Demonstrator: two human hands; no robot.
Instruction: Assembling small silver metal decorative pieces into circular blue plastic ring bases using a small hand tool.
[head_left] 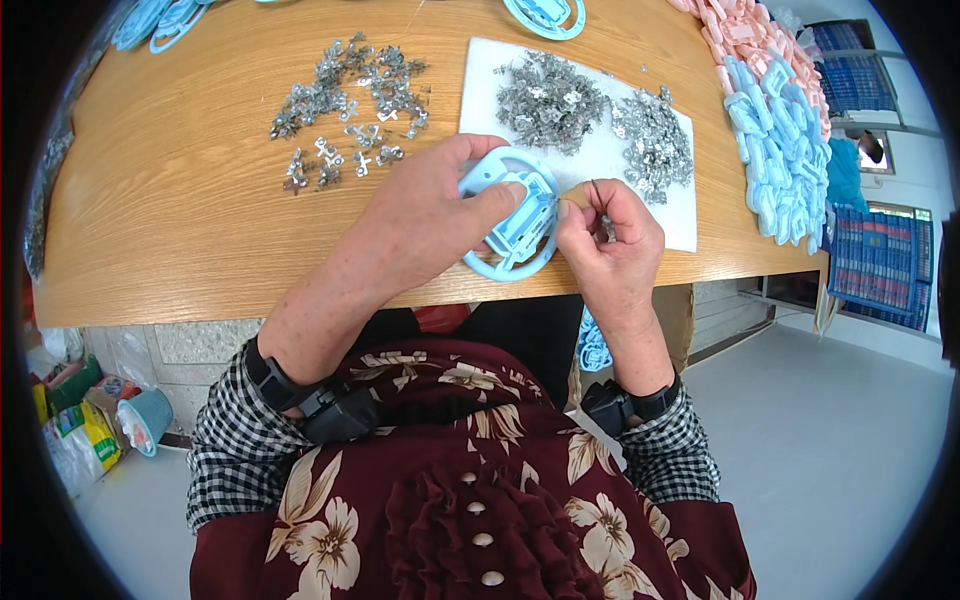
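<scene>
My left hand point(430, 210) grips a light-blue plastic wheel-shaped part point(500, 267) by its left side, with the thumb lying across the middle. A round rim surrounds a moulded, box-like centre. At the wheel's right edge my right hand point(622, 240) has its thumb and fingers pinched together. A tan covering shows at one of its fingertips. Whatever small thing those fingers hold is hidden. Just beyond both hands lies a white foam sheet point(483, 75), bearing two piles of small metal pieces point(552, 102). More loose metal clips point(350, 85) are scattered on the table to the left.
Another blue wheel part point(545, 15) lies at the far table edge, and more blue parts point(165, 22) sit far left. Stacked blue parts point(775, 150) and pink parts point(740, 40) crowd the right side. Below the wooden table point(180, 230), a blue bin point(147, 420) stands at left.
</scene>
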